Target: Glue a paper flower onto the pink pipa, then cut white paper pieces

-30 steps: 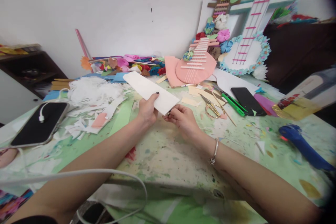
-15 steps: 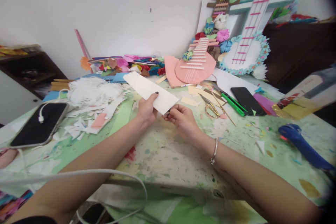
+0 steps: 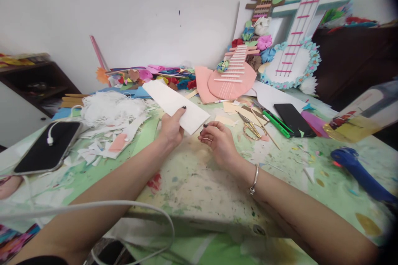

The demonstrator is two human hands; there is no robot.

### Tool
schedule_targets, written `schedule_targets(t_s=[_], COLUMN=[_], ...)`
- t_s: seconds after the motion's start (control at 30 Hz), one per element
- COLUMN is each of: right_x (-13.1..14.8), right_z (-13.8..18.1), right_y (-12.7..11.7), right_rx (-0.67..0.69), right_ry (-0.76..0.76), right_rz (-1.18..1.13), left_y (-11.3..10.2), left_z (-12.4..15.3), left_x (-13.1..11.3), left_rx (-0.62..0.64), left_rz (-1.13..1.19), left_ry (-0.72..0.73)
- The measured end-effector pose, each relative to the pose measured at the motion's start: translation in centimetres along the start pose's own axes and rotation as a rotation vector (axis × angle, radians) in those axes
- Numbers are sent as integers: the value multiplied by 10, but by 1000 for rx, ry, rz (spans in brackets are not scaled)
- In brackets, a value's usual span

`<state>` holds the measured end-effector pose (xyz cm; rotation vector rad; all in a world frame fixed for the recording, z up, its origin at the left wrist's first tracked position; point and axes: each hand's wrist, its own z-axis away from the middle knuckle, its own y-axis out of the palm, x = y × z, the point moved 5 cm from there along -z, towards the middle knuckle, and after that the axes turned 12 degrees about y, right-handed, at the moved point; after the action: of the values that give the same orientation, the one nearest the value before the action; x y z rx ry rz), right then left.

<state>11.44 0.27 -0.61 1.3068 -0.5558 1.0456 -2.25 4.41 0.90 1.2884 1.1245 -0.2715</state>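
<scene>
My left hand (image 3: 170, 130) is shut on the near end of a long white paper strip (image 3: 172, 101), thumb on top. The strip slants up and away to the left above the paint-spattered table (image 3: 199, 182). My right hand (image 3: 219, 140) rests just right of the strip's near corner, a small gap between them. Its fingers are curled in a loose pinch, and I cannot make out whether anything is inside. A bracelet sits on that wrist.
Scissors (image 3: 250, 126), a green pen (image 3: 275, 123) and a black phone (image 3: 290, 119) lie to the right. A blue glue gun (image 3: 357, 172) sits at the far right. Left are white paper scraps (image 3: 108, 109) and a charging phone (image 3: 46, 145). Paper guitars (image 3: 231, 78) lean against the wall.
My right hand has let go of the strip's near corner and drawn slightly back. My left hand has lifted the strip a little up and to the left.
</scene>
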Motion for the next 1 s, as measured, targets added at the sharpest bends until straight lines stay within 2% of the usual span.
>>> schedule_targets(t_s=[0.1,0.33,0.5,0.67,0.83,1.0], right_x=[3,4,4,13,33,35], right_z=[-4,-11,-14,-18,-21,-28], right_y=[-4,-6,-9,-15,-25,-28], right_rx=[12,47,46,35,-155,-127], right_ry=[-64,-116,-89,-114,-316,-388], right_rz=[-13,44,66,245,638,756], left_y=[-1,4,4,-1,1,7], left_z=[-4,-2,-4,-12,-14,-5], left_x=[-4,-5,-5,-8,-16,-12], left_rx=[22,190,216,244,452,724], left_rz=[-18,-39,-40,-133,-369,-614], left_ry=[38,75,70,186,303,255])
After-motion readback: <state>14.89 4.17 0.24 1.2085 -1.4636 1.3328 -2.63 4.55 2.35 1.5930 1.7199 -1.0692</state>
